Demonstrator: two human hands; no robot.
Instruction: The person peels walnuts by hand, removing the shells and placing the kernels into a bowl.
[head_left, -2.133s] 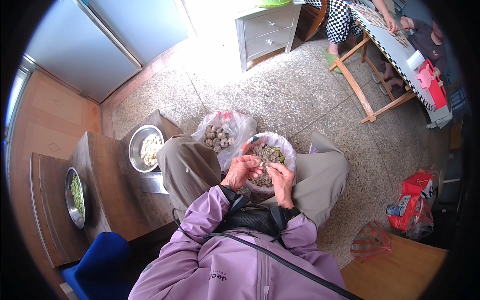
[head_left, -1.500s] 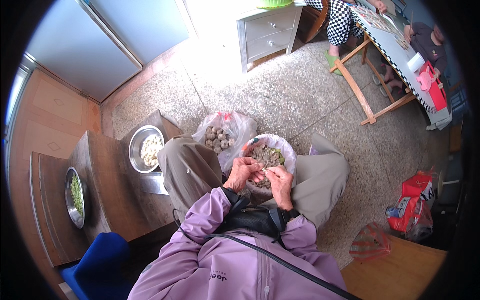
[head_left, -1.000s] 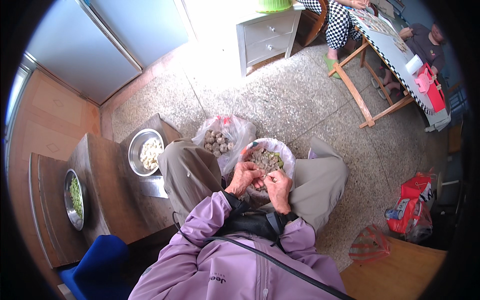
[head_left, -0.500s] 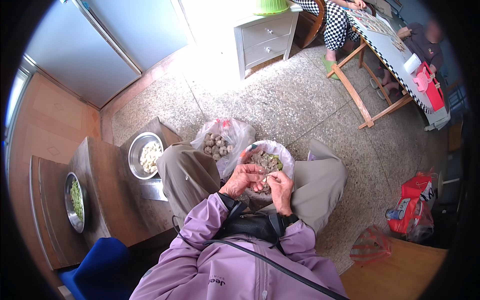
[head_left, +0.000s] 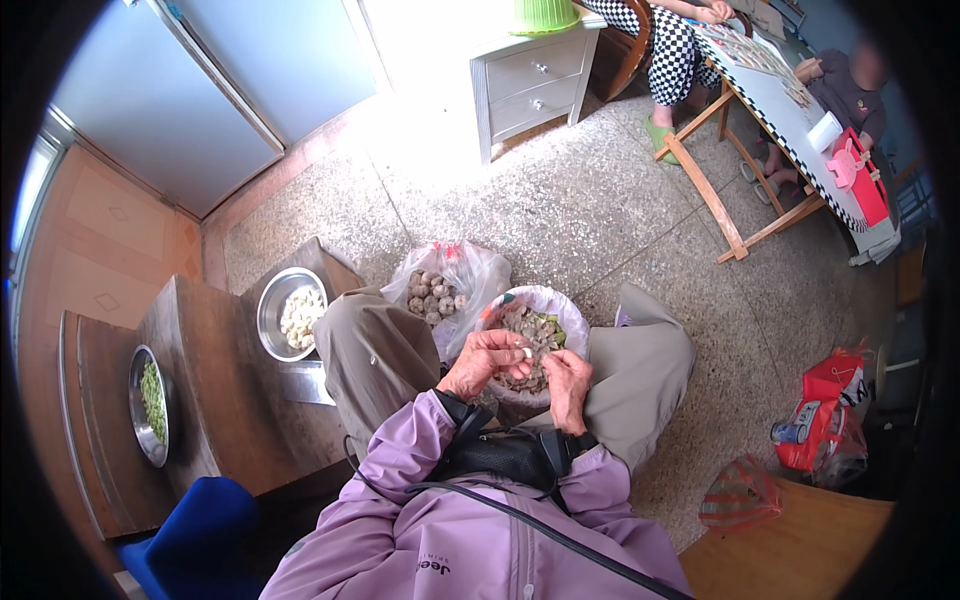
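Between my knees stands a bin lined with a white bag [head_left: 575,325], with papery garlic skins [head_left: 530,328] and some green scraps inside. Over it, my left hand [head_left: 482,362] pinches a pale garlic clove [head_left: 527,352] at its fingertips. My right hand [head_left: 567,385] is just beside it, lower and a little apart, fingertips pressed together; whatever they hold is too small to make out. Whole garlic bulbs [head_left: 432,298] fill an open clear plastic bag [head_left: 485,265] on the floor, touching the bin's left side.
To my left, a steel bowl [head_left: 263,318] of peeled cloves and another bowl [head_left: 133,400] of chopped greens rest on wooden surfaces, near a flat metal blade [head_left: 305,382]. A white drawer cabinet [head_left: 530,85] stands ahead. Two people sit at a folding table [head_left: 765,100] far right; red bags [head_left: 815,420] lie nearer.
My right hand has drawn slightly right and down, away from my left. The white clove now shows plainly in my left fingertips.
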